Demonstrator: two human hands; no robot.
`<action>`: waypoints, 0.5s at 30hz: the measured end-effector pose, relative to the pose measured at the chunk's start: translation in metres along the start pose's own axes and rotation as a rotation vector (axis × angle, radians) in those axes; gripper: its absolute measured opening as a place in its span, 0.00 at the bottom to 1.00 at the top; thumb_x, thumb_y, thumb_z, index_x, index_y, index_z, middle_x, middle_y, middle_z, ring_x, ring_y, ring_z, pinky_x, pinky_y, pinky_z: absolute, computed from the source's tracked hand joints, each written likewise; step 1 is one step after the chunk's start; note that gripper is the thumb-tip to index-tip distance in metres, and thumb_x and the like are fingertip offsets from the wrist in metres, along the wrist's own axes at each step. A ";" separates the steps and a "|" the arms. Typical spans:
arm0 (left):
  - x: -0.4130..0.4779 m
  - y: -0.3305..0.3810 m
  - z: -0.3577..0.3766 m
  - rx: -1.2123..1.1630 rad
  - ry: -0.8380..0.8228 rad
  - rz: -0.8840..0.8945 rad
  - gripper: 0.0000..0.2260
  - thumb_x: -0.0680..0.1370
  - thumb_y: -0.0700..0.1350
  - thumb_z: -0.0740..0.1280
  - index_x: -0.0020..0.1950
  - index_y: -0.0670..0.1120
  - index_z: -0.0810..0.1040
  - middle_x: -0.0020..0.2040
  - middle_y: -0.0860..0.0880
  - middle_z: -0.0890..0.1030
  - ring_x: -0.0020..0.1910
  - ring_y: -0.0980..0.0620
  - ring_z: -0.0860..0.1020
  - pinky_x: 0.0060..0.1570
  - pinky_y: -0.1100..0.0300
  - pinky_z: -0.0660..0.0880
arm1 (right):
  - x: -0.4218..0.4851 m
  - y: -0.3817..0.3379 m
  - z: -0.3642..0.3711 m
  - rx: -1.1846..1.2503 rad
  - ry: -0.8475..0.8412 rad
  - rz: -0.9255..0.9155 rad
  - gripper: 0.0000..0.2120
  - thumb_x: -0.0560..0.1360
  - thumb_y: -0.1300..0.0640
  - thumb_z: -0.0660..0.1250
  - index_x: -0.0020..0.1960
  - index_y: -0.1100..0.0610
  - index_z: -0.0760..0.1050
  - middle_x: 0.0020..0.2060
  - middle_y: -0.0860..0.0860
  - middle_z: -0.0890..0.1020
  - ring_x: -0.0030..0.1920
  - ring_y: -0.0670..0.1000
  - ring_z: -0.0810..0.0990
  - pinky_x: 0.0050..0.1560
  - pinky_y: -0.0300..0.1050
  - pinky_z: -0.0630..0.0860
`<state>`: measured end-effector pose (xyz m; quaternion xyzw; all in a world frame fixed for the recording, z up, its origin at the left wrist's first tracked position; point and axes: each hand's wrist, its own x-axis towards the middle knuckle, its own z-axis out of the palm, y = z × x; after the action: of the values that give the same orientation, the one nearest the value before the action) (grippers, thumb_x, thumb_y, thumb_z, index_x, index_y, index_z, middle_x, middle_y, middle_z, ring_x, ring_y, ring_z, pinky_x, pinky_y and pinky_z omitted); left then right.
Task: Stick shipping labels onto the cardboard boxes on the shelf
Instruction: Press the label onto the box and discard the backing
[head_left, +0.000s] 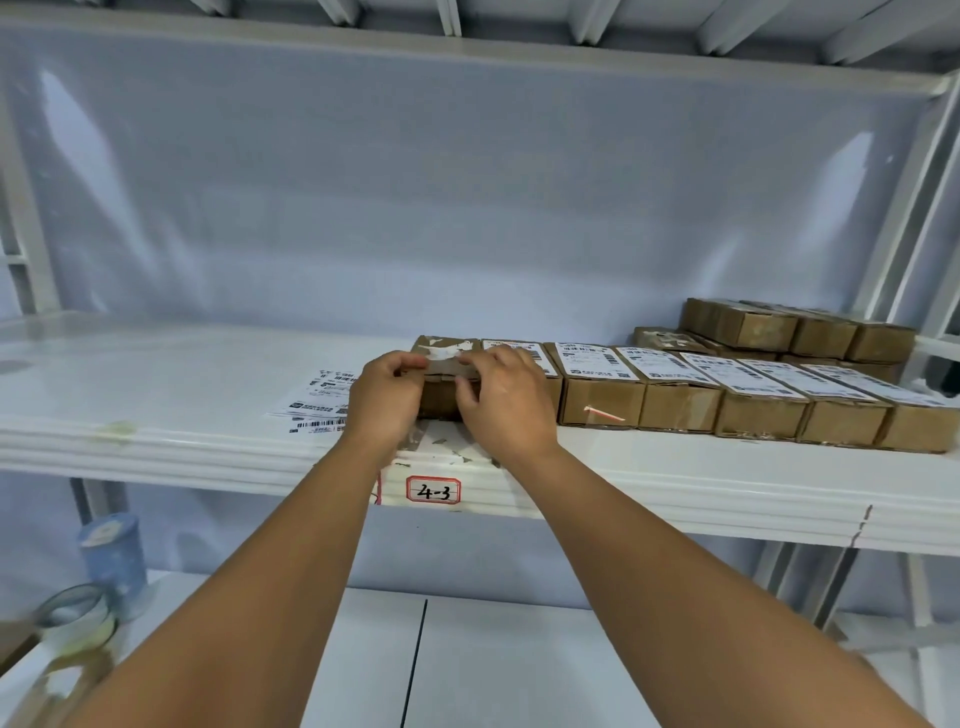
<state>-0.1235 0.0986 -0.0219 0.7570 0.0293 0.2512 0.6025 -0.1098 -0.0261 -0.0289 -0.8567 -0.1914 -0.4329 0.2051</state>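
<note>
Shipping label (448, 359) is held stretched between both hands directly over the leftmost cardboard box (441, 397), left hand (387, 396) pinching its left end, right hand (506, 402) its right, fingers curled and both equally close to the box top. Its long axis appears to run side to side, while the box, like the labelled boxes (600, 400) to its right, runs front to back. Spare labels (322, 400) lie just left of that box.
</note>
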 end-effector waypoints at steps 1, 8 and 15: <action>-0.001 0.000 0.001 0.052 0.024 0.019 0.15 0.76 0.37 0.58 0.56 0.51 0.78 0.55 0.50 0.80 0.52 0.49 0.77 0.50 0.58 0.73 | 0.000 0.001 -0.001 0.013 -0.045 0.019 0.11 0.73 0.58 0.66 0.53 0.58 0.81 0.47 0.56 0.82 0.51 0.59 0.78 0.55 0.50 0.72; -0.006 -0.012 -0.018 0.833 0.146 0.332 0.20 0.77 0.40 0.60 0.69 0.43 0.69 0.71 0.44 0.68 0.69 0.45 0.66 0.64 0.55 0.64 | 0.000 0.002 -0.002 0.005 -0.125 0.039 0.14 0.75 0.59 0.63 0.59 0.56 0.78 0.54 0.54 0.80 0.58 0.57 0.75 0.61 0.49 0.67; 0.000 -0.009 -0.039 1.096 -0.066 -0.076 0.11 0.78 0.52 0.59 0.52 0.46 0.75 0.58 0.45 0.77 0.58 0.44 0.75 0.48 0.57 0.68 | 0.000 0.001 -0.003 -0.109 -0.224 0.003 0.18 0.77 0.59 0.60 0.65 0.53 0.73 0.61 0.52 0.75 0.63 0.55 0.69 0.63 0.49 0.62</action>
<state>-0.1377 0.1357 -0.0244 0.9658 0.1642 0.1532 0.1294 -0.1116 -0.0286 -0.0274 -0.9098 -0.1878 -0.3441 0.1364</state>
